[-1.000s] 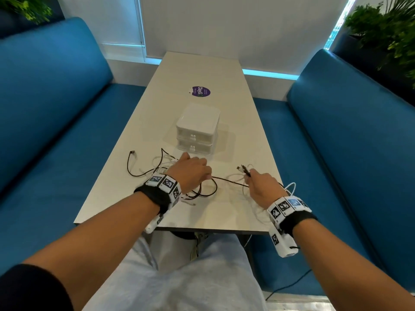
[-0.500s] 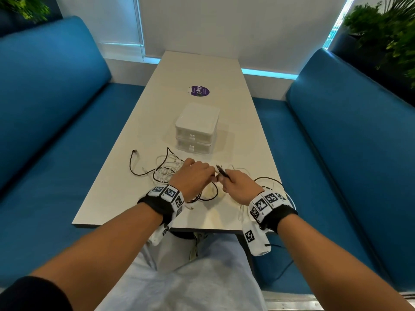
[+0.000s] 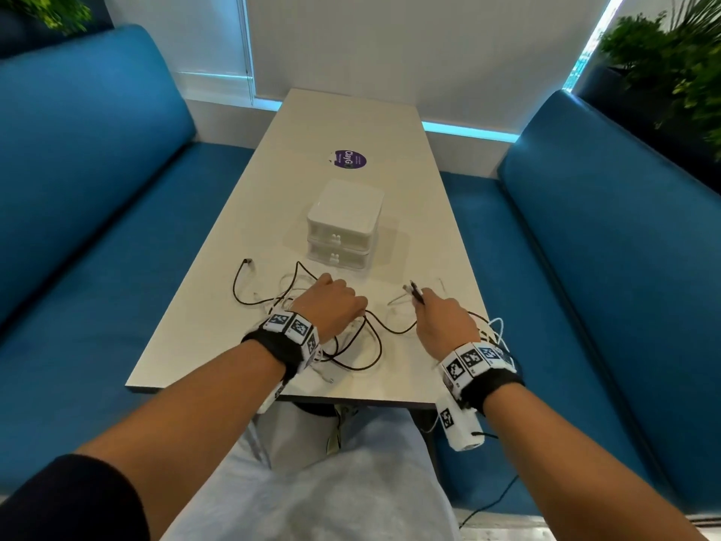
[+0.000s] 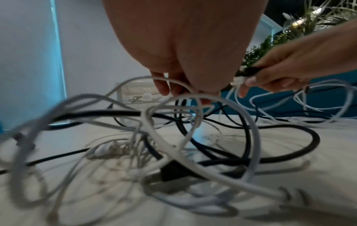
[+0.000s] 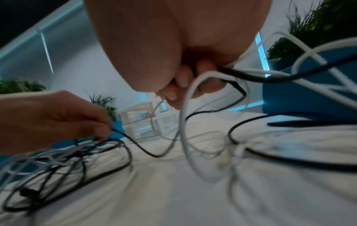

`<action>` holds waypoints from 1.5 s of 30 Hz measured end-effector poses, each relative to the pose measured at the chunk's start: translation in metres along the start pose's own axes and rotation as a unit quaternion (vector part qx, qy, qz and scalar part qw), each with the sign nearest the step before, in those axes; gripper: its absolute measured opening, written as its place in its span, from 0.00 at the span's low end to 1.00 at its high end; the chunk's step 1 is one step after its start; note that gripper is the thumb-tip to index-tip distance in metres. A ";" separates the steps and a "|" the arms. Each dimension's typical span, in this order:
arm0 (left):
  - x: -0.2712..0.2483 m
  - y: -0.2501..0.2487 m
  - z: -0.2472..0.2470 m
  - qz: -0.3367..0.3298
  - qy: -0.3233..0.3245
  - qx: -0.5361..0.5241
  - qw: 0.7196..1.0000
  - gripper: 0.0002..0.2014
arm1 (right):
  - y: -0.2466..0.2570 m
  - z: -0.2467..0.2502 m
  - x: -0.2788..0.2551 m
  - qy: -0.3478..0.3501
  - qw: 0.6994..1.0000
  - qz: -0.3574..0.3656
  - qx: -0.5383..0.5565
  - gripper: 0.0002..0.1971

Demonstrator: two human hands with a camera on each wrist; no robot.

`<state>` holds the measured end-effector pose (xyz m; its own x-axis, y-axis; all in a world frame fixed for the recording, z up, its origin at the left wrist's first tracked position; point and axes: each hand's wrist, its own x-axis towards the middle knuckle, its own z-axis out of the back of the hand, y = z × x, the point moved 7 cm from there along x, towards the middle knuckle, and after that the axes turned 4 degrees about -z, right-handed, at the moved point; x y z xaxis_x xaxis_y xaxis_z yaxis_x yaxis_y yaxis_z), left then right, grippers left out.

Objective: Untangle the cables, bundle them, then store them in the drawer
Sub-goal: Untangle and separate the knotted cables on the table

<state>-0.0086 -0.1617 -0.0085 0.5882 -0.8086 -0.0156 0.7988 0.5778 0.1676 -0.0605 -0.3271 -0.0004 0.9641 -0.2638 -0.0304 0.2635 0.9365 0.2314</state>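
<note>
Black cable (image 3: 238, 285): its free plug end lies toward the left edge of the desk (image 3: 390, 123), and the run loops back into the tangle, so this end looks already drawn clear.
Tangle of cables (image 3: 347, 345): white and black loops heaped by the near edge, mostly under and around the left wrist; not yet separated or bundled.
Left hand (image 3: 331, 304): fingers curled down onto the heap, pinching strands there, apparently to anchor it while the other hand pulls.
Drawer unit (image 3: 343, 224): two stacked white drawers at mid-desk, both closed, just beyond the cables.
Right hand (image 3: 443, 320): fingers closed on a black plug and a white plug, held raised off the desk; a slack black run links it to the heap.
Right edge: white loops (image 3: 495, 329) overhang it and could slip off.
Open room: bare surface lies between the hands and beyond the drawers.
</note>
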 end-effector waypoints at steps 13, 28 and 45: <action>-0.005 0.004 -0.011 0.064 -0.029 -0.211 0.975 0.11 | 0.034 -0.015 0.006 0.089 0.992 0.074 0.058 0.11; 0.003 0.001 -0.028 0.061 -0.031 -0.107 0.992 0.08 | 0.036 -0.020 -0.006 0.046 0.992 0.098 0.069 0.13; -0.008 0.001 -0.030 0.056 -0.011 -0.102 0.993 0.09 | -0.007 -0.019 0.001 0.047 0.985 0.056 -0.155 0.11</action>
<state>-0.0087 -0.1509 -0.0375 0.6742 -0.7384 0.0144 0.7384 0.6735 -0.0358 -0.0610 -0.3291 -0.0209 0.9827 -0.1453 -0.1147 0.1381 0.9880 -0.0690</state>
